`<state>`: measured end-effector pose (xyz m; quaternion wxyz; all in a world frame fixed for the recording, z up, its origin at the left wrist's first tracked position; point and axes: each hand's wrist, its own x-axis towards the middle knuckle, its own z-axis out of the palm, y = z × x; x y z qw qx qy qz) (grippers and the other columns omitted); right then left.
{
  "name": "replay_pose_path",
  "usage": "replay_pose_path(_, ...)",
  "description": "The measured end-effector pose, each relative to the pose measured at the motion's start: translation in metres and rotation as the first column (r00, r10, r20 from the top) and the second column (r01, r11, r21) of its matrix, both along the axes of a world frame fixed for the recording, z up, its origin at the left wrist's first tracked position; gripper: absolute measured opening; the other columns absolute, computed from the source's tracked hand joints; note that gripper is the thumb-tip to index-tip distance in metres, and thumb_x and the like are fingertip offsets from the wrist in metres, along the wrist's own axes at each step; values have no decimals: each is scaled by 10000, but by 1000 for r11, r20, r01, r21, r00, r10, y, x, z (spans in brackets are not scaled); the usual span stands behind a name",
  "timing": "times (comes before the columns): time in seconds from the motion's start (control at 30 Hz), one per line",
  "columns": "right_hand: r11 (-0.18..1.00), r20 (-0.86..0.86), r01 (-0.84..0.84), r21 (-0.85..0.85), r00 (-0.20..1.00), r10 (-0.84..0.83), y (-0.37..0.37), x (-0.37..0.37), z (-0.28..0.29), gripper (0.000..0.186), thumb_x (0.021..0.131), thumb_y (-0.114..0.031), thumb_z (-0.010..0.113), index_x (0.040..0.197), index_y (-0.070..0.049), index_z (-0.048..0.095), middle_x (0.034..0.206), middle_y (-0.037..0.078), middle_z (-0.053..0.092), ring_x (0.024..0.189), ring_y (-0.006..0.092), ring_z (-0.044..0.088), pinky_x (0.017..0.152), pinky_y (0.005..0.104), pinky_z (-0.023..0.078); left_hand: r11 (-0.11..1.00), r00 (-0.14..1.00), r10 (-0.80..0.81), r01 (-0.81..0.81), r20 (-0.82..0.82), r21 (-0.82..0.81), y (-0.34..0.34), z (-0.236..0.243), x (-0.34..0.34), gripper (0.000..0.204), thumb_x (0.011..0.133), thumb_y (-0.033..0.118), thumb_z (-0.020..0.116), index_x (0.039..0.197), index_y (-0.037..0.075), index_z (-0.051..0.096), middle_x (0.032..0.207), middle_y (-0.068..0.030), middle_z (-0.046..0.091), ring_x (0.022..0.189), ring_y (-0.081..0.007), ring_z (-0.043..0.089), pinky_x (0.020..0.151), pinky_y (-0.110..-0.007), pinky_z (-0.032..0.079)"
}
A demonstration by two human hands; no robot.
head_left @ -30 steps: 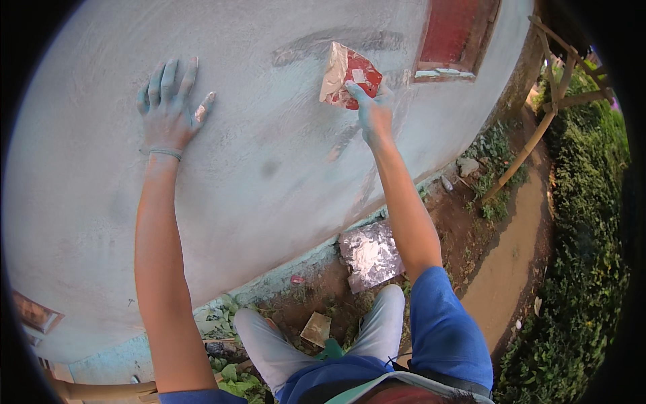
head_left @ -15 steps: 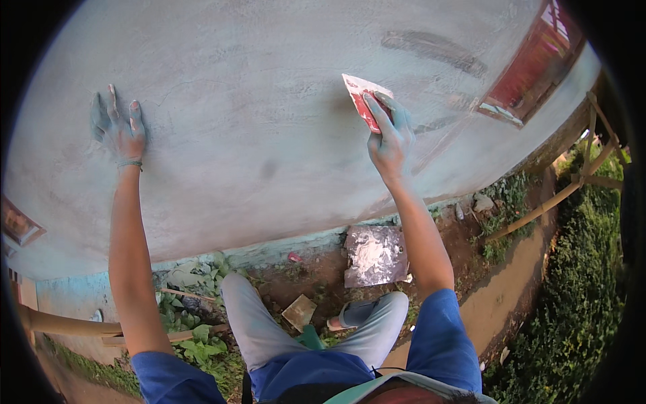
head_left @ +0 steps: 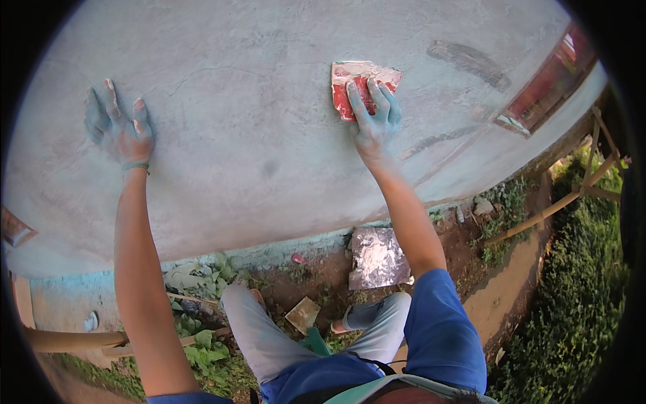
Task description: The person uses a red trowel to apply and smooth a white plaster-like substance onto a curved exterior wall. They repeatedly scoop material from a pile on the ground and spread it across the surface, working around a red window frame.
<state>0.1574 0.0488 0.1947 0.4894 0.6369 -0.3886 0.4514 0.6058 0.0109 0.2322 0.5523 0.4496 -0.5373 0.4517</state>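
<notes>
My right hand [head_left: 377, 121] grips a red putty scraper [head_left: 342, 97] with white filler smeared over its blade, which lies against the grey-blue plastered wall [head_left: 249, 135]. Dusty with pale blue powder, its fingers press on the scraper's face. Farther left, my left hand [head_left: 120, 128] rests on the same wall with its fingers spread and nothing in it; a thin band circles the wrist. A fine crack runs across the plaster between the hands. Dark grey streaks [head_left: 471, 62] mark the wall to the right of the scraper.
On the ground below the wall lies a flat board [head_left: 378, 269] with white filler on it. A small square board [head_left: 303, 314] is near my feet. Bamboo poles [head_left: 538, 217] stand at the right, another pole [head_left: 74, 340] at lower left. A red-framed window [head_left: 548, 84] is upper right.
My right hand has moved slightly left and up, turning the scraper from an edge-on tilt to nearly flat against the wall. My left hand keeps its place on the plaster.
</notes>
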Motion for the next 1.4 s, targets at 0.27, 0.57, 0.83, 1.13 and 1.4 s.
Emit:
replay_pose_path(0.27, 972, -6, -26, 232, 1000, 28, 43, -3, -7, 544, 797, -123, 697, 1316, -285, 697, 1347, 37, 609, 1214, 264, 559, 992, 418, 432, 999, 999, 31, -31, 7, 4, -3, 0, 6, 680, 1026, 592, 432, 1604, 256, 311, 1631, -121, 299, 1520, -317, 242, 1227, -527, 168)
replay_pose_path(0.57, 989, -87, 0, 147, 996, 13, 46, 10, 50, 541, 778, -95, 688, 1291, -266, 709, 1274, 23, 642, 1165, 248, 580, 930, 396, 453, 999, 999, 33, -33, -1, -13, -1, -2, 2, 704, 1025, 586, 439, 1616, 226, 312, 1643, -140, 319, 1520, -318, 273, 1236, -501, 152)
replay_pose_path(0.83, 974, -131, 35, 222, 991, -5, 52, -9, 24, 590, 746, -50, 665, 1293, -266, 708, 1264, 15, 647, 1146, 253, 580, 906, 399, 448, 1000, 1000, 0, 0, 2, -15, -1, 0, -1, 699, 1025, 579, 445, 1614, 225, 315, 1637, -139, 328, 1520, -323, 273, 1234, -498, 155)
replay_pose_path(1.13, 997, -89, -3, 78, 996, 10, 42, -34, 44, 550, 802, -123, 667, 1327, -284, 692, 1344, 21, 604, 1194, 250, 568, 965, 402, 442, 1000, 1000, -5, 5, 2, -11, 1, 1, -1, 696, 1025, 568, 445, 1609, 210, 320, 1640, -146, 313, 1519, -315, 261, 1234, -489, 147)
replay_pose_path(1.4, 995, -92, 52, 87, 995, -44, 19, -50, 5, 506, 818, -136, 659, 1296, -291, 715, 1327, 30, 621, 1199, 253, 568, 990, 412, 438, 1000, 1000, -8, 8, 12, -22, -3, 1, 0, 704, 1025, 585, 431, 1612, 214, 315, 1640, -149, 311, 1516, -315, 261, 1239, -479, 139)
